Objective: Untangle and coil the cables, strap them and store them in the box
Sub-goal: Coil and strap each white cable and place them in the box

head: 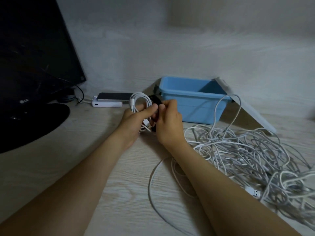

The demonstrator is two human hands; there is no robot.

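White coiled cable [140,100], gripped in the left hand [136,118], with the right hand [169,122] pinching a black strap [154,99].

The pale wood-grain worktop [119,176] carries a blue box [192,106] near its back edge, tangled white cables [247,154] toward its right edge, and a monitor base [30,123] at its left edge.

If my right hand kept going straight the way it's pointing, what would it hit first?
The right hand, pinching a strap, points up-left, so it would likely meet the coiled cable in the left hand first; the phone lies beyond, depth unclear.
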